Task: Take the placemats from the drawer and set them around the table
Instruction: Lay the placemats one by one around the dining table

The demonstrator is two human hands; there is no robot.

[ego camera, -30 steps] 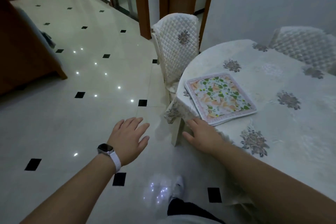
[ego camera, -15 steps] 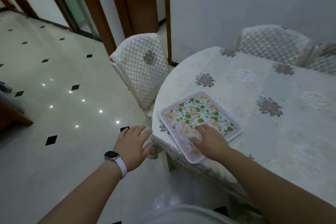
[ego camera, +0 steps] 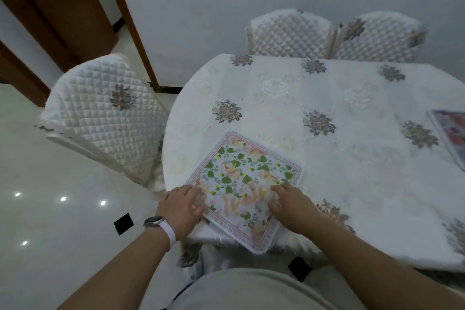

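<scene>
I have both hands down on the floral placemat (ego camera: 242,187), which lies on the tabletop (ego camera: 352,158) at its near-left rim, turned corner-on so that one corner hangs just past the edge toward me. My left hand (ego camera: 182,205) rests with fingers spread flat on the mat's left corner; my right hand (ego camera: 289,205) lies on the mat's right side, fingers curled loosely onto the cloth, pressing rather than pinching, as far as I can tell. Neither is closed around anything.

It may be a small stack, but I cannot tell how many layers lie here. A second placemat (ego camera: 450,137) shows only partly, well off to the right of this one, already laid. The quilted chair (ego camera: 105,118) stands just left of the mat, and two more chairs (ego camera: 289,33) sit beyond it on the far side of the tabletop.

I judge the step in hand to be squaring this mat to its seat. Next I would rotate it so one edge runs along the rim and slide it inward until nothing overhangs. If there are spare mats beneath, I would lift those off and carry them toward the far chairs.
</scene>
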